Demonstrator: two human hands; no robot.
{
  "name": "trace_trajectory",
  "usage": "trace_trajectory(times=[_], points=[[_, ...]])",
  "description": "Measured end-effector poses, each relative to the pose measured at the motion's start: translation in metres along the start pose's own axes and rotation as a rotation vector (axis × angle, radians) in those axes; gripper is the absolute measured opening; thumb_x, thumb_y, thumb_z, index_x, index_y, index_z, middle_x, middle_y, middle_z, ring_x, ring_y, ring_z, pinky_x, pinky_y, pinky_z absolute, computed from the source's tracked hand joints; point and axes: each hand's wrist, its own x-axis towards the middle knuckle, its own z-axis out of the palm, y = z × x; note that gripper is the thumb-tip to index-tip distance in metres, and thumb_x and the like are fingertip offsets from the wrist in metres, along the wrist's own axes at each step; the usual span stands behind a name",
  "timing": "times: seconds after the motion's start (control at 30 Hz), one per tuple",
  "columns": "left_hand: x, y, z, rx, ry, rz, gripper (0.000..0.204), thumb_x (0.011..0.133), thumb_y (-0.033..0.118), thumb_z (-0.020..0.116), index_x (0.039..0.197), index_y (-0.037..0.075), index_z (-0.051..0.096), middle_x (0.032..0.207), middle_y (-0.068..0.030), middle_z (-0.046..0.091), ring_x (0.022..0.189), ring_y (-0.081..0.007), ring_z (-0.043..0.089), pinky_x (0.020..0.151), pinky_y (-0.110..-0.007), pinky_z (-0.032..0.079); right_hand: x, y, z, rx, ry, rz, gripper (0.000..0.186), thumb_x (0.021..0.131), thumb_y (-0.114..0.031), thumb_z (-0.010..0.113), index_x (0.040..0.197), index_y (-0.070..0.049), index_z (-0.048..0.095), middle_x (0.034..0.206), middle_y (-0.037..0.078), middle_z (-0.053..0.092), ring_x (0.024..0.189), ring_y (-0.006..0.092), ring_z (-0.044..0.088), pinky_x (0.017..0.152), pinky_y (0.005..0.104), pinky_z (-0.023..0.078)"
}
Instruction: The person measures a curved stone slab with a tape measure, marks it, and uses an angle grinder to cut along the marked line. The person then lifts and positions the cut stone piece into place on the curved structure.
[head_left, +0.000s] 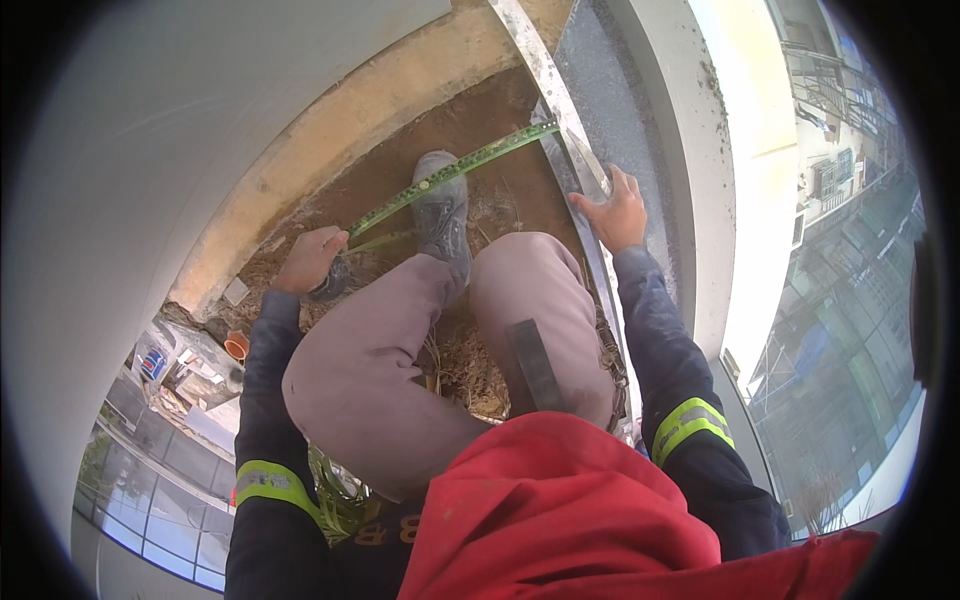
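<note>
A green tape measure point(440, 178) is pulled out between the two walls, its blade running from my left hand up to a long metal bar. My left hand point(312, 260) is closed around the near end of the tape, and a dark shape just below that hand is too hidden to name. The far end of the blade meets the metal bar point(545, 75), a straight, silvery length spattered with grey. My right hand point(617, 215) grips the bar farther down, thumb on its left side and fingers on its right.
My grey shoe point(442, 215) stands on brown soil point(500, 110) under the tape. A pale wall point(240, 80) rises on the left. On the right is a grey ledge point(615, 90) with a drop beyond it. An orange pot point(236, 346) lies at the lower left.
</note>
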Motion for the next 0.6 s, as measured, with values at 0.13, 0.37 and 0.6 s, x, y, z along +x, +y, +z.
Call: trace_trajectory(times=[0.13,0.37,0.6], points=[[-0.004,-0.039,0.01,-0.031,0.037,-0.032,0.048,0.109,0.041,0.048,0.091,-0.002,0.06,0.079,-0.0135,0.057,0.079,-0.0235,0.053,0.08,-0.038,0.046,0.001,0.019,0.034,0.109,0.023,-0.15,0.071,0.071,-0.04,0.092,0.127,-0.005,0.066,0.117,0.012,0.067,0.102,0.0321,0.069,0.082,0.0434,0.057],[0.044,-0.083,0.062,-0.183,0.137,-0.044,0.047,0.109,0.04,0.049,0.092,-0.002,0.06,0.081,-0.0117,0.057,0.081,-0.0209,0.052,0.082,-0.036,0.045,-0.006,0.028,0.049,0.112,0.214,-0.298,0.055,0.069,-0.031,0.092,0.111,-0.004,0.071,0.1,0.01,0.068,0.082,0.0293,0.07,0.069,0.0406,0.057],[0.034,-0.069,0.076,-0.105,0.061,-0.153,0.045,0.108,0.039,0.05,0.092,-0.002,0.061,0.082,-0.0126,0.057,0.082,-0.0211,0.052,0.082,-0.037,0.045,-0.016,0.014,0.056,0.099,0.275,-0.252,0.052,0.068,-0.026,0.092,0.111,-0.005,0.072,0.1,0.008,0.068,0.079,0.0276,0.07,0.063,0.0391,0.056]])
